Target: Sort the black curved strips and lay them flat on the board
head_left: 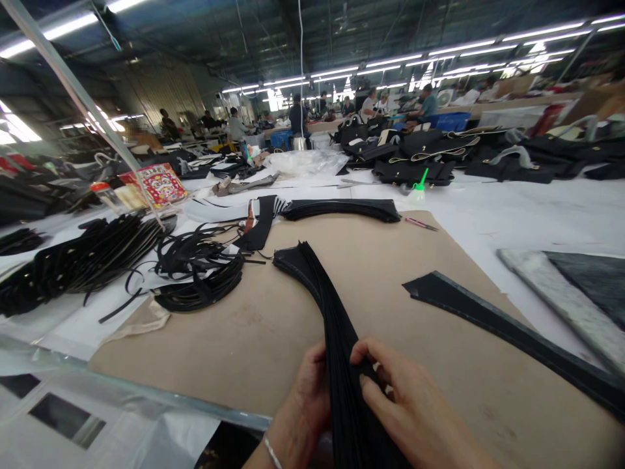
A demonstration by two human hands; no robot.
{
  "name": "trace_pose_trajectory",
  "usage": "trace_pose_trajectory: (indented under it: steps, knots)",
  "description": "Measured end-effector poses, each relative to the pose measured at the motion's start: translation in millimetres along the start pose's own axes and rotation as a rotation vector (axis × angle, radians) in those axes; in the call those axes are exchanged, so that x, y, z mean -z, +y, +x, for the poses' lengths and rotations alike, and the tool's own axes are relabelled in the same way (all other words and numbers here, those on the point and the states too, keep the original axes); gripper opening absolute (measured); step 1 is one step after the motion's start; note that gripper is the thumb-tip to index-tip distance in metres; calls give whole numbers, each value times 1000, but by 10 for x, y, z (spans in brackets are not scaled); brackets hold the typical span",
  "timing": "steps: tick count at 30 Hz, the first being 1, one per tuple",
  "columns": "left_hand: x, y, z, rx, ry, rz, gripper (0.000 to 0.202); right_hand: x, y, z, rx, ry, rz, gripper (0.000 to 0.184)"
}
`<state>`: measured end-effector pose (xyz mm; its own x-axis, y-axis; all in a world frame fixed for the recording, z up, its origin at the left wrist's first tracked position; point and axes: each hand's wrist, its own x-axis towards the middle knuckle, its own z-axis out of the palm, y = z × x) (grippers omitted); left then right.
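Observation:
A thick stack of long curved black strips (322,299) lies on the brown board (381,267) and runs back toward me. My left hand (305,397) grips the near end of the stack from the left, fingers hidden behind it. My right hand (405,397) pinches the same stack from the right, thumb and fingers pressed on its top edge. A single black strip (493,319) lies flat to the right of my hands.
Coils of narrow black straps (200,270) and a bundle of black pieces (73,260) lie at the left. Another curved stack (342,210) sits at the board's far edge, near a pink pen (420,224). Black bags (439,156) and seated workers fill the background.

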<state>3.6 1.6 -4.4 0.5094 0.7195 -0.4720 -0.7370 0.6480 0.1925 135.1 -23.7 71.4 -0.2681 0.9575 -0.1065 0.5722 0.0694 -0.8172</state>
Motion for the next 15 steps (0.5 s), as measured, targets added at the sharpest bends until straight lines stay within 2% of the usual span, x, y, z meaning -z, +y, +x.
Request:
trace_pose_trajectory:
  steps: [4, 9, 15]
  knots:
    - [-40, 4, -24, 25, -6, -22, 29, 7, -38, 5, 24, 19, -53, 16]
    - [-130, 9, -77, 7, 32, -36, 35, -7, -86, -12, -11, 40, -158, 13]
    - [-100, 3, -58, -15, 53, -44, 36, -23, -81, -22, -6, 40, -144, 21]
